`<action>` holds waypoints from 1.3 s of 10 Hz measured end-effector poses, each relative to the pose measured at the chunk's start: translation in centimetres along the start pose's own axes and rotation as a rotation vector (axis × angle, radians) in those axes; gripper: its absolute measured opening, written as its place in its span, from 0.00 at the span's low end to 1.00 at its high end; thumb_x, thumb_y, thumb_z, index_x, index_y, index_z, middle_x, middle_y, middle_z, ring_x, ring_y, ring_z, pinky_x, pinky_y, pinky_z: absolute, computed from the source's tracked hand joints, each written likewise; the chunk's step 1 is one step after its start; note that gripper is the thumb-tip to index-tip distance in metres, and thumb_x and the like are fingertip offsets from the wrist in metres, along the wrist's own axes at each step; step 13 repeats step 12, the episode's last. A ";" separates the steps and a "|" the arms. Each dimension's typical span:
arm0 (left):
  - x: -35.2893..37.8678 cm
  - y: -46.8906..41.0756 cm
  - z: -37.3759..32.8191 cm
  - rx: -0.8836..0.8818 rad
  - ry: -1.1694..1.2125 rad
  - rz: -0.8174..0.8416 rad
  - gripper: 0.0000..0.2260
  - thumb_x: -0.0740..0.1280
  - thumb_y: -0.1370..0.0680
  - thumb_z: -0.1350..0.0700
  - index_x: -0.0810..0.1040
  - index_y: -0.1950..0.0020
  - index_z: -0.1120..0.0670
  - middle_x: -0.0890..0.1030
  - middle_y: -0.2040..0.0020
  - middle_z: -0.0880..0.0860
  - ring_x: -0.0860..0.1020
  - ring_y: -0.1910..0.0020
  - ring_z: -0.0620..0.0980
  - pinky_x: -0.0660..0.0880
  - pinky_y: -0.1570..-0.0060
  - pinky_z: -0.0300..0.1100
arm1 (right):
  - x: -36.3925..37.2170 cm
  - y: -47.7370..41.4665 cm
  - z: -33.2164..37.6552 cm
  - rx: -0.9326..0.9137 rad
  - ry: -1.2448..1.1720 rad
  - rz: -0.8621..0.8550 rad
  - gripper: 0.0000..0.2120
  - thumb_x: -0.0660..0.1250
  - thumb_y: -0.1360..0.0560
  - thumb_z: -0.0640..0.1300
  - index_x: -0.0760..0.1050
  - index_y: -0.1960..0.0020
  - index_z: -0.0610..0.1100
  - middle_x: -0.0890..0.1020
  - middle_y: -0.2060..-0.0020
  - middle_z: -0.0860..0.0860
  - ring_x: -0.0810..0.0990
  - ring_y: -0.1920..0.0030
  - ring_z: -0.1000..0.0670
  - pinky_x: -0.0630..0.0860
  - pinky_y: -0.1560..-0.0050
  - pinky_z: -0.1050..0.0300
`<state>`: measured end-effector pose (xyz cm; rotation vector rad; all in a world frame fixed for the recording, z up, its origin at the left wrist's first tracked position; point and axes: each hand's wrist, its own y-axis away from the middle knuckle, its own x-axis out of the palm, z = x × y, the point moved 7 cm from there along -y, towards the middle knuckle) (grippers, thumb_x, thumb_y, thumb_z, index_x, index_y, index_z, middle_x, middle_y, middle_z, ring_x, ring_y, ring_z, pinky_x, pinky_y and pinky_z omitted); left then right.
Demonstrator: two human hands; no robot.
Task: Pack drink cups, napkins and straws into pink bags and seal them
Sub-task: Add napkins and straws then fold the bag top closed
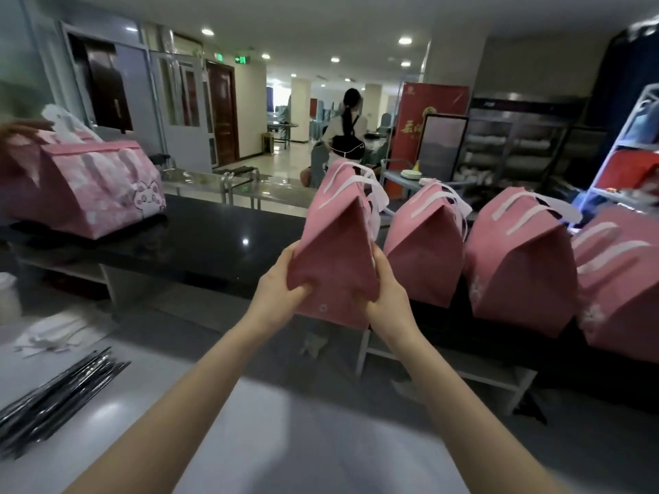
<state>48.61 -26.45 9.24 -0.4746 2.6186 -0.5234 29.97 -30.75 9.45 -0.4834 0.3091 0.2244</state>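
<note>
Pink bag (335, 251) in grip of left hand (281, 297), right hand (387, 297); four other bags (424, 247) nearby.

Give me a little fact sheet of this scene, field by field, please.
Activity: both hands grip one pink bag by its near end
Left hand: fingers curled into its lower left corner
Right hand: curled round its right edge
Other bags: three closed bags in a row to its right; rabbit-print bag far left
Near counter: dark straws, white napkins
Background: person with backpack
</note>
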 end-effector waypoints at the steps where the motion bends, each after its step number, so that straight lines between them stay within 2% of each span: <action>1: 1.2 -2.4 2.3 0.004 0.025 0.070 0.29 0.69 0.27 0.61 0.66 0.31 0.41 0.80 0.44 0.45 0.78 0.45 0.40 0.76 0.45 0.39 | 1.2 -1.5 -1.9 0.067 0.075 -0.053 0.40 0.66 0.28 0.35 0.53 0.25 0.63 0.75 0.36 0.56 0.75 0.39 0.56 0.69 0.49 0.77; 2: 1.7 -4.7 4.5 0.022 0.040 0.107 0.30 0.69 0.28 0.63 0.67 0.30 0.44 0.78 0.42 0.49 0.77 0.43 0.46 0.75 0.40 0.49 | 2.4 -3.0 -3.2 0.091 0.155 -0.096 0.41 0.64 0.28 0.35 0.52 0.25 0.62 0.72 0.32 0.54 0.72 0.34 0.53 0.70 0.36 0.59; 3: 2.2 -7.1 6.3 0.033 0.042 0.129 0.34 0.66 0.29 0.65 0.61 0.26 0.44 0.74 0.36 0.51 0.74 0.38 0.48 0.72 0.36 0.50 | 3.5 -5.1 -4.1 0.115 0.187 -0.152 0.41 0.64 0.29 0.33 0.53 0.24 0.59 0.70 0.31 0.53 0.69 0.32 0.53 0.68 0.33 0.57; 4: 3.0 -9.1 7.6 0.044 0.028 0.159 0.39 0.64 0.27 0.66 0.51 0.23 0.40 0.67 0.30 0.51 0.69 0.33 0.47 0.69 0.37 0.43 | 4.1 -7.2 -5.0 0.147 0.229 -0.222 0.40 0.63 0.29 0.30 0.54 0.23 0.54 0.68 0.30 0.50 0.67 0.31 0.53 0.64 0.35 0.62; 5: 3.8 -10.9 8.7 0.061 0.010 0.175 0.40 0.63 0.26 0.66 0.47 0.23 0.39 0.66 0.29 0.53 0.69 0.34 0.48 0.68 0.40 0.40 | 4.5 -9.1 -6.1 0.182 0.254 -0.271 0.40 0.62 0.30 0.29 0.55 0.23 0.53 0.68 0.30 0.49 0.66 0.31 0.52 0.63 0.35 0.63; 7: 5.6 -13.9 10.1 0.076 -0.056 0.162 0.38 0.62 0.25 0.65 0.48 0.23 0.41 0.67 0.29 0.55 0.72 0.37 0.53 0.70 0.45 0.43 | 4.6 -11.8 -8.1 0.212 0.340 -0.339 0.41 0.61 0.32 0.28 0.55 0.23 0.51 0.69 0.31 0.47 0.64 0.29 0.47 0.60 0.27 0.51; 8: 6.1 -14.4 10.4 0.049 -0.102 0.136 0.36 0.61 0.24 0.64 0.49 0.24 0.40 0.68 0.31 0.56 0.74 0.41 0.57 0.75 0.45 0.52 | 4.8 -12.7 -8.8 0.217 0.406 -0.359 0.42 0.61 0.31 0.28 0.54 0.23 0.53 0.70 0.31 0.49 0.64 0.31 0.49 0.53 0.32 0.66; 9: 6.3 -14.4 10.5 0.077 -0.177 0.133 0.35 0.60 0.24 0.64 0.49 0.24 0.42 0.67 0.32 0.56 0.74 0.43 0.56 0.75 0.47 0.53 | 5.0 -13.1 -8.9 0.212 0.416 -0.330 0.43 0.62 0.31 0.28 0.52 0.23 0.56 0.70 0.31 0.51 0.65 0.33 0.53 0.51 0.39 0.73; 10: 5.7 -14.3 10.5 0.061 -0.227 0.170 0.36 0.62 0.24 0.63 0.47 0.23 0.42 0.69 0.34 0.56 0.74 0.42 0.56 0.75 0.46 0.53 | 4.6 -13.0 -8.3 0.199 0.407 -0.268 0.43 0.64 0.31 0.29 0.53 0.23 0.54 0.70 0.32 0.51 0.67 0.33 0.51 0.58 0.34 0.66; 11: 4.8 -14.1 9.6 0.034 -0.226 0.169 0.37 0.66 0.23 0.57 0.47 0.23 0.43 0.70 0.34 0.57 0.74 0.39 0.55 0.73 0.41 0.52 | 3.0 -11.9 -7.3 0.150 0.378 -0.210 0.42 0.68 0.29 0.34 0.52 0.23 0.54 0.68 0.30 0.51 0.67 0.31 0.51 0.63 0.32 0.58; 12: 3.5 -13.2 7.2 0.078 -0.276 0.090 0.38 0.69 0.24 0.55 0.49 0.22 0.45 0.68 0.31 0.57 0.71 0.35 0.56 0.71 0.37 0.51 | 1.1 -10.2 -5.1 0.076 0.337 -0.184 0.40 0.69 0.28 0.37 0.53 0.23 0.55 0.67 0.29 0.52 0.67 0.30 0.52 0.65 0.30 0.54; 13: 3.5 -13.2 7.2 0.078 -0.276 0.090 0.38 0.69 0.24 0.55 0.49 0.22 0.45 0.68 0.31 0.57 0.71 0.35 0.56 0.71 0.37 0.51 | 1.1 -10.2 -5.1 0.076 0.337 -0.184 0.40 0.69 0.28 0.37 0.53 0.23 0.55 0.67 0.29 0.52 0.67 0.30 0.52 0.65 0.30 0.54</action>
